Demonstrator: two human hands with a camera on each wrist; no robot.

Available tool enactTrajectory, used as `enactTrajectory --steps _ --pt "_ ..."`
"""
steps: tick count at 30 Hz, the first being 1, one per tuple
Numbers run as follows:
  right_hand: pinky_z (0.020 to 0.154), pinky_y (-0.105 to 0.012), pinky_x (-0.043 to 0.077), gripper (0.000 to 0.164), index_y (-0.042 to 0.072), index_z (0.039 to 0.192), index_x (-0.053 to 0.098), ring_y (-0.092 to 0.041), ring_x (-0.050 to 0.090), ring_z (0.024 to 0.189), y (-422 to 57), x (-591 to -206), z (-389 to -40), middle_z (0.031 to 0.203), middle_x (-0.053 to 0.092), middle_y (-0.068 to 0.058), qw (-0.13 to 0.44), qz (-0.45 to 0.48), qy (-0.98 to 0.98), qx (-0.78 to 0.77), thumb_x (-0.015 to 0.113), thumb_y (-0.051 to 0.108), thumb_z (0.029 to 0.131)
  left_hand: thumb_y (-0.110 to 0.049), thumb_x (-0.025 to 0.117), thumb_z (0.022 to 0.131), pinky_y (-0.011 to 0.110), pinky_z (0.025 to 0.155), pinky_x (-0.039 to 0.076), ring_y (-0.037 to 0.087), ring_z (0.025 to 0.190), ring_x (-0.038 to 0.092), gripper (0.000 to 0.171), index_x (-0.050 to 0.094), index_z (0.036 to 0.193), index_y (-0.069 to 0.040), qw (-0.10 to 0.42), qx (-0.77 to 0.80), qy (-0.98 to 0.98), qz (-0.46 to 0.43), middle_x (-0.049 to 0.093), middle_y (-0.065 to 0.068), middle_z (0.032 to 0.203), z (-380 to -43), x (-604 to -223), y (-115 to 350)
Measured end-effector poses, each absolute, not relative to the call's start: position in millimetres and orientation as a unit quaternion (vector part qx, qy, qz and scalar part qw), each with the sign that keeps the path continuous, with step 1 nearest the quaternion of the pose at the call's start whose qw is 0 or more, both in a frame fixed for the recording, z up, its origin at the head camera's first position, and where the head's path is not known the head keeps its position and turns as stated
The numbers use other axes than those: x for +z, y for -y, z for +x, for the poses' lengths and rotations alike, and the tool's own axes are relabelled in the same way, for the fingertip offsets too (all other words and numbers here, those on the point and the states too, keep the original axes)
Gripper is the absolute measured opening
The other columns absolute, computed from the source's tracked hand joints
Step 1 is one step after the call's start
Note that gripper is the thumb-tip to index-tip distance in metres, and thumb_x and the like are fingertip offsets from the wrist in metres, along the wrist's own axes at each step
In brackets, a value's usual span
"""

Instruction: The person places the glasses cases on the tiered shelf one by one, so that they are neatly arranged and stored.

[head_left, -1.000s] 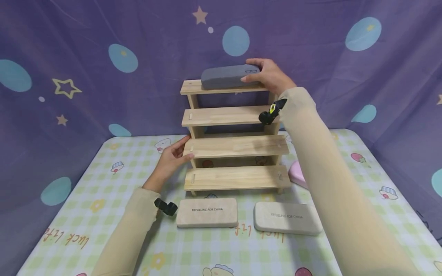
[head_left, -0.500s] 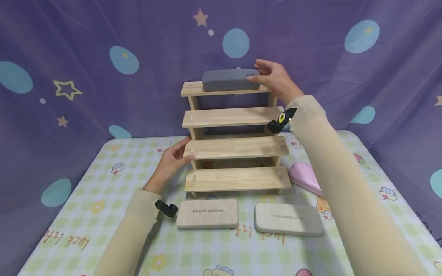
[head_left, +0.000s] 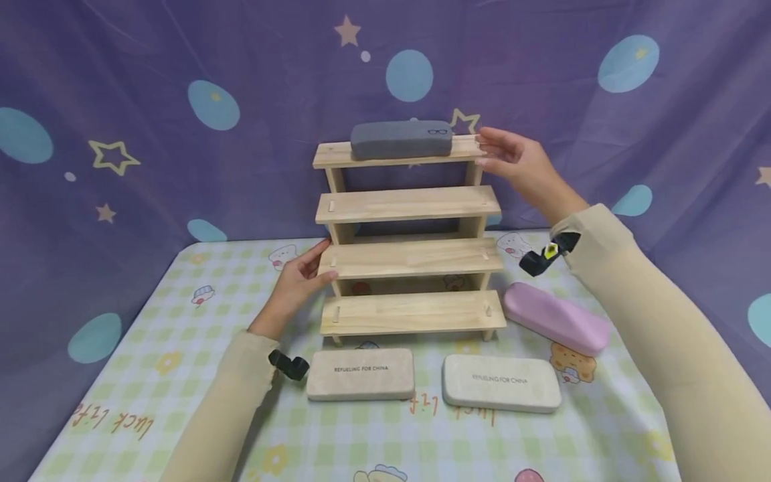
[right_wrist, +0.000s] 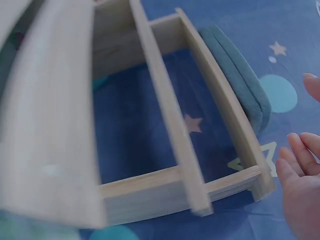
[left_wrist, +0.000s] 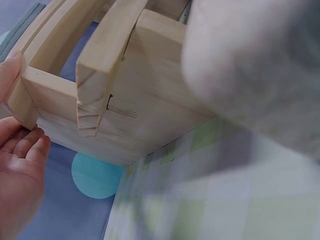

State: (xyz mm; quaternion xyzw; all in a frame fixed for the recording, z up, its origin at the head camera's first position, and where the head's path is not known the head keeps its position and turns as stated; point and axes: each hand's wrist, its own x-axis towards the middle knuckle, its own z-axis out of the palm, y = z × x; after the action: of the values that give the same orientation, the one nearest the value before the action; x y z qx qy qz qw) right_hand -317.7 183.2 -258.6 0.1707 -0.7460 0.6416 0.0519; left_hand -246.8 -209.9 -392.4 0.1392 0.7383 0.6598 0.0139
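Before purple cloth, left hand is gripping shelf; right of it, pink case is slanting below nearer, relaxed right hand.

Looked like a staged tabletop recording corner, tbh. Had a purple star-print fabric backdrop hung right behind a green-and-white checked tablecloth full of cartoon prints, plus a couple of black wrist cameras. Couldn't really tell home from studio.
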Motion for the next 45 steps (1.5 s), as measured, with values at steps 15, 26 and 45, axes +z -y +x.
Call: enactTrajectory --steps 15,26,45 --pt "0.091 -0.015 0.046 0.055 0.006 0.143 0.041 -0.016 0.048 0.123 -224.7 -317.6 -251.6 0.138 0.048 -0.010 -0.014 0.200 0.793 0.575 0.061 0.013 0.092 0.003 0.062 0.087 0.016 0.096 0.043 0.032 0.133 0.038 0.066 0.030 0.145 0.002 0.016 0.659 -0.737 0.145 0.035 0.020 0.147 -247.2 -394.1 211.3" --pt "0.092 -0.014 0.045 0.051 0.004 0.140 0.043 0.000 0.050 0.116 -252.8 -356.0 -223.6 0.130 0.053 0.003 -0.017 0.204 0.789 0.579 0.059 0.006 0.092 0.004 0.062 0.087 0.015 0.096 0.043 0.032 0.133 0.037 0.066 0.030 0.145 0.002 0.017 0.658 -0.739 0.144 0.034 0.021 0.147 -247.2 -393.4 211.9" --pt "0.097 -0.008 0.037 0.043 -0.008 0.133 0.045 0.003 0.050 0.115 -309.8 -401.7 -195.2 0.125 0.055 0.014 0.004 0.217 0.825 0.522 0.056 -0.001 0.091 0.003 0.063 0.087 0.015 0.095 0.044 0.032 0.132 0.039 0.066 0.032 0.145 0.001 0.013 0.653 -0.745 0.140 0.036 0.020 0.146 -247.5 -392.2 210.2"
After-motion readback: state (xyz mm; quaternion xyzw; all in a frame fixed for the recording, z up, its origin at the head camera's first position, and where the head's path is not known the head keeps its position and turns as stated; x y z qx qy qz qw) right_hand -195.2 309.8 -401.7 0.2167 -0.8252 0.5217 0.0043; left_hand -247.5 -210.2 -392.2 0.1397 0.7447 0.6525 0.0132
